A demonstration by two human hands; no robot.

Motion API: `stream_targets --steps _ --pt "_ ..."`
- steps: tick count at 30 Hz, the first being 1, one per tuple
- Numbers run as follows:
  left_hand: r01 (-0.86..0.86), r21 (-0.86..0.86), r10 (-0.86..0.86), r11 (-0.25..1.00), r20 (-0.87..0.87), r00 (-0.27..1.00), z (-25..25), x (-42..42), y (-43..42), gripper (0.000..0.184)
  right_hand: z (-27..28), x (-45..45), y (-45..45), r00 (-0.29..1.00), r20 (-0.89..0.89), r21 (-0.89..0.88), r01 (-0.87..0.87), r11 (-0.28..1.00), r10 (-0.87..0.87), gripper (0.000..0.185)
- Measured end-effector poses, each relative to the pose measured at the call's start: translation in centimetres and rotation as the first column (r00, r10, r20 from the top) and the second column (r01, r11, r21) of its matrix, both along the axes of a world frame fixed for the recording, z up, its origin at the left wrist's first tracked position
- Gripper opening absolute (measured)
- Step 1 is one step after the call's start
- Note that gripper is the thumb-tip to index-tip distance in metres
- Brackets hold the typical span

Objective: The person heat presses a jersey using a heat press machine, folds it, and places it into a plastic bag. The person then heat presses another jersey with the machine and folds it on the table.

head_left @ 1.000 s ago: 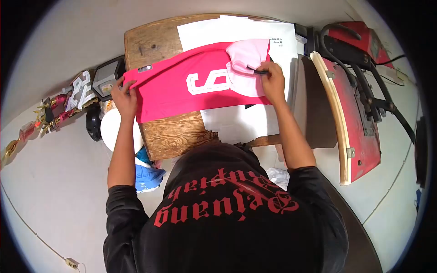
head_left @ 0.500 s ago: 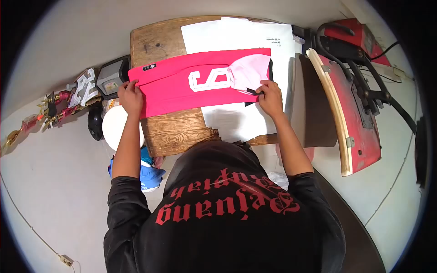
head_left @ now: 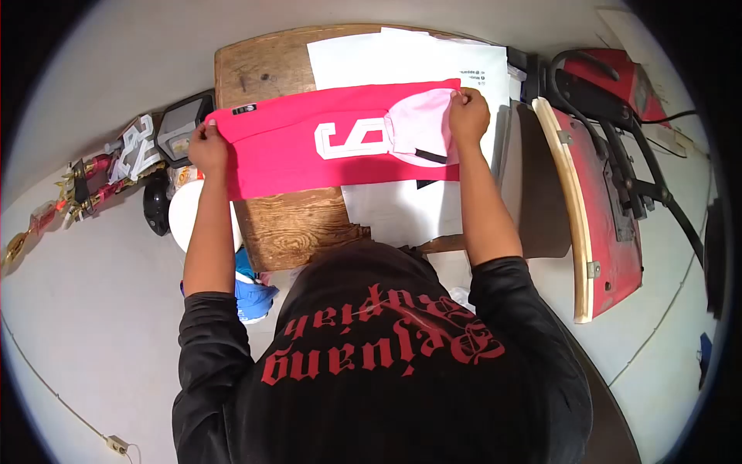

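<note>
A bright pink jersey, folded lengthwise, is stretched across the table. It bears a large white outlined number, a small black label near its far left edge, and a pale pink folded section with a black strip at the right end. My left hand pinches the far left corner of the jersey. At the opposite end, my right hand has its fingers closed on the far right corner.
White printed sheets lie beneath the jersey on the wooden table. To the right stands a red padded board with a black metal frame. A white round stool top and a floodlight are at the left.
My right hand has moved from the black strip up to the jersey's far right corner. My left hand has shifted slightly up and left to the far left corner. The pale section looks flatter.
</note>
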State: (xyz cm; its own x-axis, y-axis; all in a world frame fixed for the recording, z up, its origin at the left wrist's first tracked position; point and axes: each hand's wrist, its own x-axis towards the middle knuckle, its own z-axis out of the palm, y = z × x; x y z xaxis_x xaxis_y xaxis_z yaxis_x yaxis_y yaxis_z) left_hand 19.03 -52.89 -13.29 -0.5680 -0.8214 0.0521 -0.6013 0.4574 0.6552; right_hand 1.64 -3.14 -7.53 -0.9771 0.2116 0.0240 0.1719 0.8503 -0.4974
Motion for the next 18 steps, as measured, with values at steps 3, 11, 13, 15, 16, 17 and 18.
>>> stream_targets --steps 3,11,13,15,16,17,18 --pt "0.005 0.084 -0.004 0.996 -0.012 1.0 0.9 -0.1 -0.7 0.045 1.0 0.9 0.2 1.0 0.024 -0.007 -0.013 1.0 0.014 0.029" --pt "0.656 -0.411 -0.648 0.632 0.184 0.739 5.1 1.2 5.6 0.068 1.3 9.1 -2.2 0.912 -0.046 0.237 -0.387 0.891 0.408 0.067" --pt "0.762 -0.308 -0.67 0.57 0.363 0.648 3.9 2.5 6.7 0.066 -0.5 11.3 -4.4 0.917 0.034 0.27 -0.39 0.88 0.397 0.072" --pt "0.765 -0.305 -0.648 0.567 0.409 0.643 1.9 3.8 6.6 0.065 -1.9 11.9 -6.6 0.936 0.121 0.271 -0.352 0.896 0.331 0.076" --pt "0.762 -0.303 -0.632 0.572 0.43 0.645 1.8 4.2 6.7 0.065 -2.6 11.8 -7.7 0.937 0.133 0.3 -0.349 0.888 0.323 0.076" --pt "0.749 -0.32 -0.597 0.58 0.458 0.658 1.4 4.8 7.0 0.065 -3.2 11.6 -8.4 0.932 0.117 0.303 -0.362 0.881 0.343 0.076" --pt "0.72 -0.331 -0.564 0.61 0.457 0.688 1.5 5.2 7.8 0.066 -3.7 11.6 -8.9 0.924 0.107 0.304 -0.382 0.873 0.367 0.075"
